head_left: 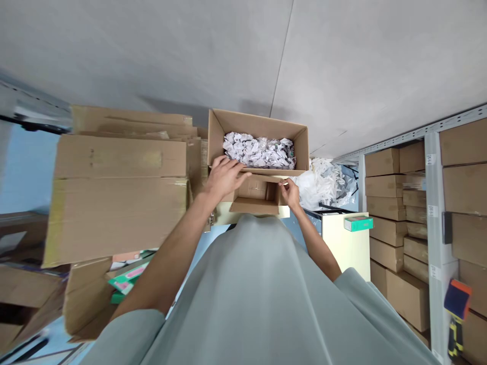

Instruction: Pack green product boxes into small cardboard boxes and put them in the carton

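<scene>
A small cardboard box (254, 205) stands against my body with its top flaps up, and I can see into it. Its far side meets a larger open carton (258, 121) that holds crumpled white paper filling (262, 151). My left hand (224, 177) lies over the near left edge of the carton, fingers stretched out and thumb apart, by the small box's far flap. At the small box's right corner, my right hand (290, 193) pinches the edge of a flap between thumb and fingers.
Flattened cardboard (122, 197) is stacked at the left, above an open box with green packages (129, 278). To the right are a heap of white paper scraps (323, 182) and a green box (358, 223) on a pale tabletop. Shelves (433, 203) hold several cartons.
</scene>
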Available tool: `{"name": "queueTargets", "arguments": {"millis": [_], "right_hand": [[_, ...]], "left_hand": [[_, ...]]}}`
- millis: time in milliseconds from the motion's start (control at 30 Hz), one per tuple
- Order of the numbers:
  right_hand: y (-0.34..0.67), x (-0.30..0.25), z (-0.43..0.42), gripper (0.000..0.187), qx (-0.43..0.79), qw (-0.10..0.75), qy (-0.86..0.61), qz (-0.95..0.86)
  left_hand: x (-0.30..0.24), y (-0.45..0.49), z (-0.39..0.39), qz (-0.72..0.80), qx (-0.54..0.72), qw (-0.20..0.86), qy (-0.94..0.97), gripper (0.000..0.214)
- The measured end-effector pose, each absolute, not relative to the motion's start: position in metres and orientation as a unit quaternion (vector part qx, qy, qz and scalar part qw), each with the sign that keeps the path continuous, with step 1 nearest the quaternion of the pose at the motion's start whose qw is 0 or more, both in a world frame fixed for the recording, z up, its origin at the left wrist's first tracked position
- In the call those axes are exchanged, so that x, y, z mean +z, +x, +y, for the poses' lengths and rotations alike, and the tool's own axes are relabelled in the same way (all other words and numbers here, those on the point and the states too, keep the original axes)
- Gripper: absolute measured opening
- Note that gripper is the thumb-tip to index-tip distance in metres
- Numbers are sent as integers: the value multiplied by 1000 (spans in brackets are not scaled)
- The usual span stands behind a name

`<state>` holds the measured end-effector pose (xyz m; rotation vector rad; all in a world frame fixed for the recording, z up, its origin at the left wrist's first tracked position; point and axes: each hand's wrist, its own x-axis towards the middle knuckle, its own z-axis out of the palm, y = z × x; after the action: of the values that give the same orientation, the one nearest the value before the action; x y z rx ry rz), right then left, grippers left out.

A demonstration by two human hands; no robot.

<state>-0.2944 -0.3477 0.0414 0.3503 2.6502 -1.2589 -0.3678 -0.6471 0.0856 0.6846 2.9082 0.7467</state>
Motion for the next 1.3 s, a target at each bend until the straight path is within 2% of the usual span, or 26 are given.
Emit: {"name": "queueTargets", "arguments": {"millis": [100,200,367,433,500,600,700,800,933,1067,1133,1233,1300], "right_hand": [[-298,45,-355,16,-419,74,128,896],[-293,64,-357,15,-366,57,138,919],[-318,121,-355,33,-266,7,42,963],[-354,138,-359,32,-215,50,-14,975],[-397,143,-368,26,-141,158,-64,975],[-448,137,-390,38,-9,325,-118,938],[-465,130,-408,46,41,359,-132,923],[-461,134,-407,50,41,340,-130,930],[-439,161,-378,41,4,268,-101,958],[-395,192,-345,33,-135,126,-63,981],[-367,198,-336,36,-214,87,-49,972],[-329,188,-335,35,-281,110,-44,952],[-312,171,-344,27,-270,160,-40,949]], "left_hand": [[84,-356,-648,948,212,35,233,28],[84,-349,-645,955,196,42,219,32],[83,-341,-638,964,180,47,192,29],[83,-341,-637,966,174,52,182,27],[84,-345,-636,968,169,59,174,26],[86,-352,-636,970,155,68,174,23],[89,-355,-635,970,157,76,170,22],[90,-354,-633,970,163,77,164,23],[88,-352,-632,971,160,75,162,23],[85,-351,-631,968,189,73,149,24],[83,-350,-631,964,213,72,141,26],[79,-349,-631,962,229,67,135,29],[77,-349,-631,963,223,64,134,31]]}}
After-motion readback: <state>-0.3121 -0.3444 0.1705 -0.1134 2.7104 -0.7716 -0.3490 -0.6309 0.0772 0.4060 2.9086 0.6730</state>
